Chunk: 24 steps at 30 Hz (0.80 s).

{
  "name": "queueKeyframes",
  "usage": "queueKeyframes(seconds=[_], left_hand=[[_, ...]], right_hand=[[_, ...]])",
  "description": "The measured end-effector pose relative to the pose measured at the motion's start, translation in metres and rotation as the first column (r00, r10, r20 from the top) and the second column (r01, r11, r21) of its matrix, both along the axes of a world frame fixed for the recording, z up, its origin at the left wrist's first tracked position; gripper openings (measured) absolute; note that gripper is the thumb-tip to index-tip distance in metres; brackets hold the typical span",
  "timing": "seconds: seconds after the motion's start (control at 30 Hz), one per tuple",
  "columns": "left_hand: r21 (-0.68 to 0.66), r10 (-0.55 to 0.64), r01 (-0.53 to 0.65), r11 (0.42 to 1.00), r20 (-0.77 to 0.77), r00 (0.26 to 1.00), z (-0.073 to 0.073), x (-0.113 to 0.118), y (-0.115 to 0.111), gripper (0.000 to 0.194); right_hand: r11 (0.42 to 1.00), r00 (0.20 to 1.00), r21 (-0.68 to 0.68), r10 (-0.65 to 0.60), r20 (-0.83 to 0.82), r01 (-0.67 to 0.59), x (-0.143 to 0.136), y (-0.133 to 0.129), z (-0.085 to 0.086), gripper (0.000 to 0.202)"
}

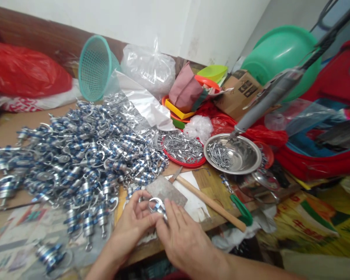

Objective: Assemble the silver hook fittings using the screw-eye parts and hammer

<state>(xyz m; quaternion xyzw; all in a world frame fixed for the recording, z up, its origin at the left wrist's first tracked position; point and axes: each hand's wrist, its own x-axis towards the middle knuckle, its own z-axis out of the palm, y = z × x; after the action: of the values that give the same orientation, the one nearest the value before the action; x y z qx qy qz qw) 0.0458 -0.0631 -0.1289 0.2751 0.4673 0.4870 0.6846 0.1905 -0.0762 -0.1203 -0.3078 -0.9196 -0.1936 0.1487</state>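
Observation:
Between my two hands is a small silver metal fitting with a curved hook [156, 203]. My left hand [133, 216] grips it from the left, fingers curled around it. My right hand [183, 233] closes on its other side, thumb and fingers pressed against it; part of the fitting is hidden by the fingers. Just beyond my hands lies a flat grey metal plate [167, 190]. To the left a large pile of silver and blue metal fittings [84, 155] with hooks and ring ends covers the table. One more fitting [49, 254] lies apart, nearer me.
A wooden-handled hammer [211, 203] lies right of the plate. Behind it are a red tray of small metal parts [189, 165] and a steel bowl with metal pins [247, 155]. A grey rod-shaped tool [265, 101] hangs over the bowl. A green basket [95, 70] stands at the back.

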Motion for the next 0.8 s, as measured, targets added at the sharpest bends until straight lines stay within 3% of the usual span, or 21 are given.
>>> queueKeyframes(seconds=[0.13,0.27,0.43,0.53,0.6,0.7,0.73,0.8], left_hand=[[0.007,-0.003,0.003,1.0,0.012,1.0,0.004,0.001,0.0,0.043],[-0.003,-0.003,0.003,1.0,-0.001,1.0,0.003,0.004,0.0,0.046],[0.0,0.024,-0.024,1.0,-0.033,0.999,0.002,0.005,-0.001,0.046],[-0.003,0.021,-0.021,1.0,-0.041,0.999,0.001,0.006,-0.002,0.045],[-0.005,0.034,-0.035,0.999,-0.043,0.998,0.0,0.006,-0.002,0.045],[-0.011,0.07,-0.07,0.997,-0.052,0.996,0.0,0.008,-0.003,0.047],[-0.015,0.079,-0.08,0.997,-0.065,0.995,0.0,0.008,-0.003,0.048],[-0.023,0.092,-0.095,0.995,-0.091,0.992,0.002,0.009,-0.004,0.049]], right_hand=[[0.981,0.996,-0.194,-0.047,-0.076,0.032,0.006,0.007,0.006,0.019],[0.839,0.933,-0.544,-0.182,-0.31,-0.017,0.021,0.028,0.017,0.025],[0.808,0.88,-0.589,-0.271,-0.389,-0.012,0.017,0.042,0.013,0.021],[0.776,0.838,-0.629,-0.371,-0.401,0.042,0.018,0.05,0.007,0.033],[0.708,0.802,-0.705,-0.445,-0.398,0.043,0.025,0.058,0.004,0.038],[0.592,0.821,-0.804,-0.484,-0.302,0.053,0.036,0.072,0.007,0.017],[0.583,0.84,-0.808,-0.479,-0.255,0.088,0.037,0.075,0.009,0.016],[0.635,0.867,-0.748,-0.467,-0.176,0.191,0.036,0.076,0.015,0.022]])
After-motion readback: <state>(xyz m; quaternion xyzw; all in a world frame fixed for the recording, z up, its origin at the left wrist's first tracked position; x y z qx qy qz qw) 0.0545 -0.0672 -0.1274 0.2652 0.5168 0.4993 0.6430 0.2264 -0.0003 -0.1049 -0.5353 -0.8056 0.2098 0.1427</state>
